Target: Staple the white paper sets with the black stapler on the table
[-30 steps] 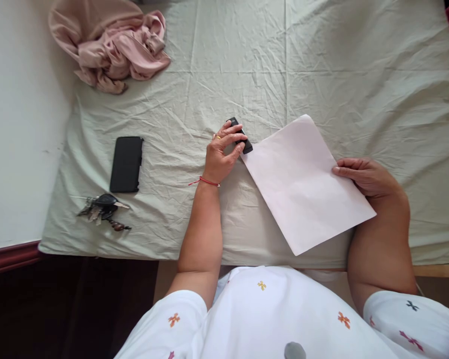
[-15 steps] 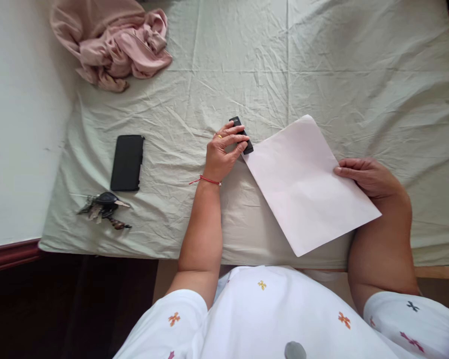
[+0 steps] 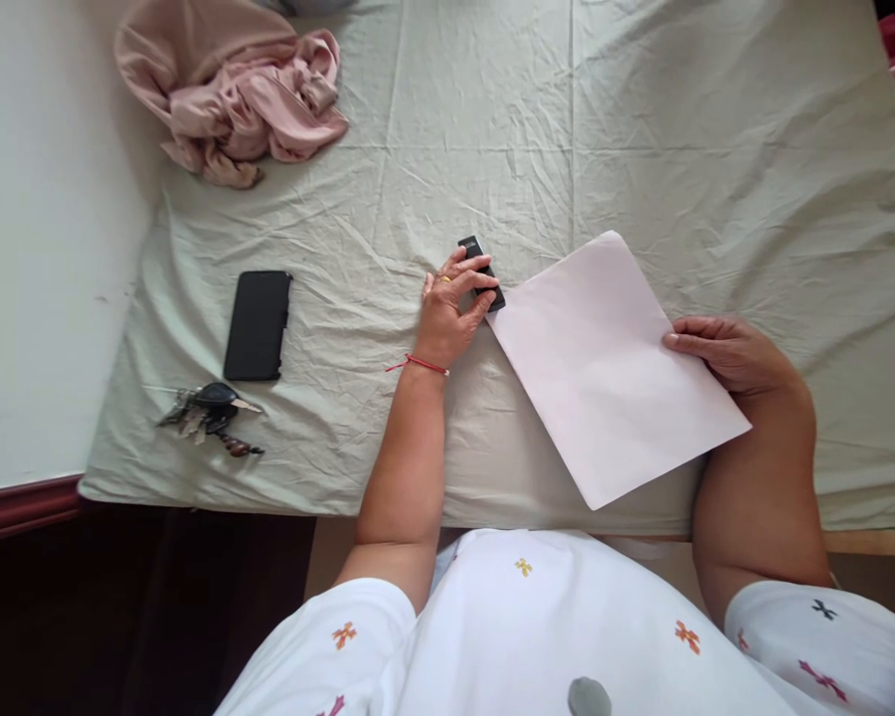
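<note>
My left hand [image 3: 454, 303] is closed on a small black stapler [image 3: 498, 296], its fingers lying across the top. The stapler's near end meets the left corner of the white paper [image 3: 604, 368]; whether the corner sits between its jaws is hidden. My right hand [image 3: 731, 350] grips the paper's right edge, thumb on top and fingers underneath. The paper looks blank and lies at a slant over the sheet. From here I cannot tell whether it is one sheet or several.
A black phone [image 3: 258, 326] lies to the left, with a bunch of keys [image 3: 213, 413] just below it. Crumpled pink cloth [image 3: 261, 99] rests at the far left by the wall [image 3: 37, 249]. A pale green sheet [image 3: 492, 179] covers the surface, whose front edge is near my body.
The fingers of my left hand have shifted slightly on the stapler, and its wrist sits a little further right. The paper and my right hand are nearly where they were.
</note>
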{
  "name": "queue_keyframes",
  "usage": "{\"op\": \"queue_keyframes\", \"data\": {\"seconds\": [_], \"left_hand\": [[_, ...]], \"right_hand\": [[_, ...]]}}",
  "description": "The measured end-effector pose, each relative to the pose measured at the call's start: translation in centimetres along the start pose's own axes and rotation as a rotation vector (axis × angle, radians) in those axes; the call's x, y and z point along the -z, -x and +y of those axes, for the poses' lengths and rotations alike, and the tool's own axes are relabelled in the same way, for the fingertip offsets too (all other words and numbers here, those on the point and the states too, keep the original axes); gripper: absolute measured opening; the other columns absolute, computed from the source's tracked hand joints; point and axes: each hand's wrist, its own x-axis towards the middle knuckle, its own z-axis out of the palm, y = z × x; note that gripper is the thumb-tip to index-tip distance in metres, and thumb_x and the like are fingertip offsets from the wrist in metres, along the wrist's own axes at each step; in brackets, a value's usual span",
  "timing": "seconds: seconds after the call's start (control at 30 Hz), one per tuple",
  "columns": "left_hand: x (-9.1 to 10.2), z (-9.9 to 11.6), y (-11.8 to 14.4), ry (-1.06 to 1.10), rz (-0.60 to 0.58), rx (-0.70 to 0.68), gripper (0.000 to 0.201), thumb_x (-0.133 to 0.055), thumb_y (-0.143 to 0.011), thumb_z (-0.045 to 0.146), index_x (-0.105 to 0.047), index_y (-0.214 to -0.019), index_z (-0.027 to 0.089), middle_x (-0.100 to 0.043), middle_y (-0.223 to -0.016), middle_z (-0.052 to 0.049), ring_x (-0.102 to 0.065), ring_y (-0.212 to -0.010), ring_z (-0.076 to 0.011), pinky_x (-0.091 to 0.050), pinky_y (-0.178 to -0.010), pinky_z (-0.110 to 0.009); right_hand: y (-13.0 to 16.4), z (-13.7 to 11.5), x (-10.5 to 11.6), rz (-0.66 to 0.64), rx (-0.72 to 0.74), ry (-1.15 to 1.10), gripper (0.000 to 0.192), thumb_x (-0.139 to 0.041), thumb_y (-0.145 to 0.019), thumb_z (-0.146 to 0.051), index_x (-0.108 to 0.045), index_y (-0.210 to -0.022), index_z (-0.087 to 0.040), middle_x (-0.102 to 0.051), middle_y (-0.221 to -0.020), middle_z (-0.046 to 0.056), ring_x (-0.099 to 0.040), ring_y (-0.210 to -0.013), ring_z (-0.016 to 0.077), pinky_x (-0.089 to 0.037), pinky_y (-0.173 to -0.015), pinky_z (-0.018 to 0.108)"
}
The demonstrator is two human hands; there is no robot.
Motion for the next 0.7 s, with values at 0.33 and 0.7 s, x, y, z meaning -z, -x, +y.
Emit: {"op": "queue_keyframes", "data": {"seconds": [0.33, 0.7], "left_hand": [[0.4, -0.1, -0.1, 0.175, 0.016, 0.01, 0.035, -0.069, -0.094, 0.054, -0.076, -0.111, 0.024, -0.072, -0.142, -0.009, -0.046, -0.155, -0.0293, -0.032, -0.131, -0.052], [0.1, 0.8, -0.2, 0.412, 0.295, 0.168, 0.041, -0.072, -0.089, 0.063, -0.079, -0.102, 0.025, -0.079, -0.102, -0.004, -0.075, -0.099, -0.0182, -0.059, -0.081, -0.026]], "right_hand": [[0.3, -0.1, 0.1, -0.072, -0.032, -0.008, 0.041, -0.098, -0.064, -0.041, -0.077, -0.093, -0.02, -0.077, -0.078, 0.003, -0.071, -0.058, 0.0178, -0.059, -0.051, 0.027], [-0.6, 1.6, -0.2, -0.064, 0.233, -0.119, 0.031, -0.099, -0.062, -0.036, -0.081, -0.083, -0.022, -0.079, -0.079, 0.002, -0.071, -0.06, 0.015, -0.06, -0.055, 0.025]]}}
